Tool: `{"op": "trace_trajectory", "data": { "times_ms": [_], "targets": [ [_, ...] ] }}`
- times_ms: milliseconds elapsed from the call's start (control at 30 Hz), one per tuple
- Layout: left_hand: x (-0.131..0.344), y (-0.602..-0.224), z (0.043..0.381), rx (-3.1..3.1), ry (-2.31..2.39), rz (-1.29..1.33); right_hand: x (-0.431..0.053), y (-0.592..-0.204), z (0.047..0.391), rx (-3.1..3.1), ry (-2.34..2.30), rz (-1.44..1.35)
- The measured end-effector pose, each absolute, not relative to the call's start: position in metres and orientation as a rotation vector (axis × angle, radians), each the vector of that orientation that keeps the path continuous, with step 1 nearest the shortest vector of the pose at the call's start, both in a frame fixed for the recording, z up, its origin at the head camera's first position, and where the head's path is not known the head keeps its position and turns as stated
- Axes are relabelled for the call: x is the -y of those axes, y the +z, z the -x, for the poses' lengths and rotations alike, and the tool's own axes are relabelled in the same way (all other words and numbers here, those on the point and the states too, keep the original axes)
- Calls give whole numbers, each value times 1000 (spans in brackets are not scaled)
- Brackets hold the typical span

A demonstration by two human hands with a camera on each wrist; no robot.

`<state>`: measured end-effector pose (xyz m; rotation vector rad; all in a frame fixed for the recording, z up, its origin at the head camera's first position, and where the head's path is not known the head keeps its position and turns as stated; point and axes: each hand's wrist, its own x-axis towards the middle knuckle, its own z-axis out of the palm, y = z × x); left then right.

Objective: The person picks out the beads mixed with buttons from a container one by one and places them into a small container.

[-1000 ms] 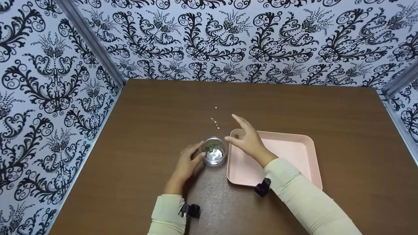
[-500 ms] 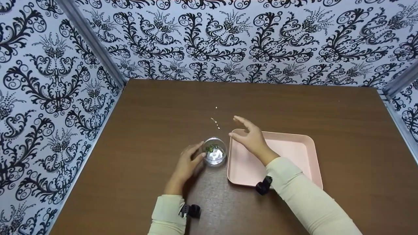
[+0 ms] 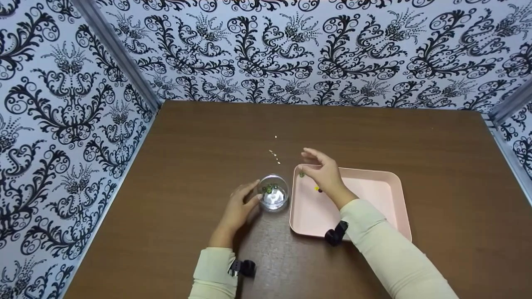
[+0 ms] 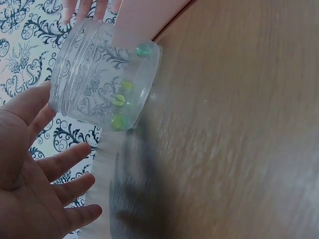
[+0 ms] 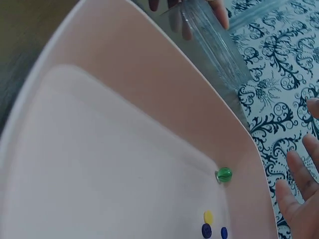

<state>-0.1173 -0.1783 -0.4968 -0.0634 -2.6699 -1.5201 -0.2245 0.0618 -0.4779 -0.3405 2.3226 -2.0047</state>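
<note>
A clear plastic jar (image 3: 273,203) stands left of the pink tray, with several green and yellowish marbles (image 4: 118,121) at its bottom. My left hand (image 3: 240,203) holds the jar's left side near the rim between thumb and index finger; its other fingers are spread away in the left wrist view. My right hand (image 3: 326,176) hovers over the tray's far left part, fingers slightly bent and apart, nothing between them. In the tray's far left corner, near the right thumb, lies a green marble (image 5: 224,175). Beside it are a yellow button (image 5: 208,217) and dark blue buttons (image 5: 206,230).
The pink tray (image 3: 307,222) has raised walls and sits on the brown table (image 3: 208,141). Small white specks (image 3: 274,155) lie on the table beyond the jar. Patterned panels (image 3: 291,50) enclose the back and sides.
My right hand has shifted a little to the right, its thumb and fingers drawing closer. The yellow and dark buttons now show beside it. The left hand and the jar stay put.
</note>
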Motion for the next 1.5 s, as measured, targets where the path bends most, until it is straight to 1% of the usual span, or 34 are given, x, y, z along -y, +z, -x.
{"op": "trace_trajectory", "data": {
  "times_ms": [833, 1500],
  "targets": [
    [176, -496, 118, 2657, -1518, 63, -72, -492, 229, -2243, -2001, 194],
    [178, -499, 119, 2650, -1498, 74, -75, -498, 227, -2336, -1770, 269]
  ]
}}
